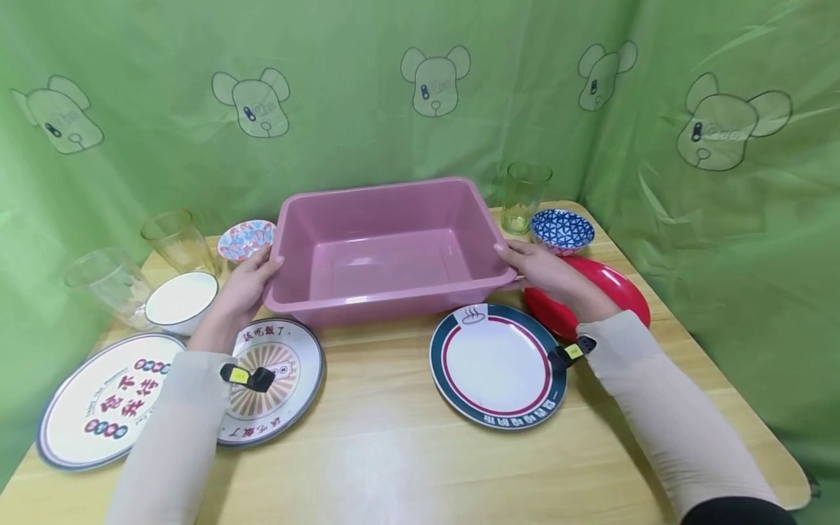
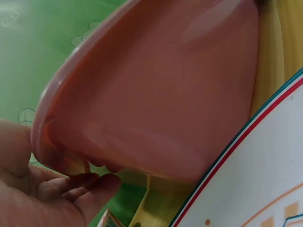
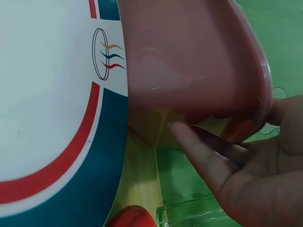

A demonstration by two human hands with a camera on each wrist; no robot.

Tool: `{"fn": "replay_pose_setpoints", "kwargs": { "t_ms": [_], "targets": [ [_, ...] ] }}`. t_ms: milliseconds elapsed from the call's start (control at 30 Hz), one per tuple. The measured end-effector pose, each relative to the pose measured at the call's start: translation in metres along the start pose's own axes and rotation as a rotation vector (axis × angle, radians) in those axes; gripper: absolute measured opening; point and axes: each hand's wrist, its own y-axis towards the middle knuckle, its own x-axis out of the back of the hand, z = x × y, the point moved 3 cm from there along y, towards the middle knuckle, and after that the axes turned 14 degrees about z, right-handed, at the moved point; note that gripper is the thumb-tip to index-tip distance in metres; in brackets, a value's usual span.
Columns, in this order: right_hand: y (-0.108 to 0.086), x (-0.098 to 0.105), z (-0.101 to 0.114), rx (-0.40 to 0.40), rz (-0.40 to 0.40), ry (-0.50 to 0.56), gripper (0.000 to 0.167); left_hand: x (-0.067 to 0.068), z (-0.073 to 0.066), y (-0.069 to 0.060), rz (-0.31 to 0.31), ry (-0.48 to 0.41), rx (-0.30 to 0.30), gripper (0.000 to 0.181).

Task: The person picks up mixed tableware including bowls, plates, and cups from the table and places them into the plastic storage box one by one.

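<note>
A pink rectangular plastic basin (image 1: 394, 264) stands between my two hands at the back middle of the table. My left hand (image 1: 244, 290) grips its left end, with the thumb on the rim and the fingers beneath it, as the left wrist view shows. The right end is held the same way by my right hand (image 1: 539, 268); in the right wrist view the fingers (image 3: 203, 158) reach under the rim. Nothing lies inside the basin. Whether its whole base touches the table cannot be told.
Left of the basin are two lettered plates (image 1: 108, 408) (image 1: 289, 372), a white bowl (image 1: 181, 297), a patterned bowl (image 1: 246, 239) and two glasses (image 1: 111, 284) (image 1: 180, 244). On the right are a green-rimmed plate (image 1: 499, 364), a red plate (image 1: 613, 292), a blue-patterned bowl (image 1: 562, 230) and a glass (image 1: 523, 197).
</note>
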Motion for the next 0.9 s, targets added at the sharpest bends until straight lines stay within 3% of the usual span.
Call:
{"fn": "replay_pose_setpoints", "kwargs": {
  "t_ms": [333,533,700,900],
  "targets": [
    [-0.025,0.001,0.004,0.019,-0.018,-0.158,0.071,-0.005,0.004,-0.017,-0.008,-0.021,-0.035,0.068],
    [-0.046,0.006,0.002,-0.087,-0.047,-0.299,0.079,-0.005,0.005,-0.017,-0.002,-0.050,-0.037,0.067],
    [-0.049,0.005,-0.006,-0.075,-0.035,-0.385,0.081,-0.004,0.009,-0.017,0.017,-0.083,-0.061,0.072],
    [-0.046,-0.003,-0.009,-0.021,0.033,-0.498,0.075,-0.004,0.010,-0.015,0.032,-0.066,-0.068,0.075]
  ]
}}
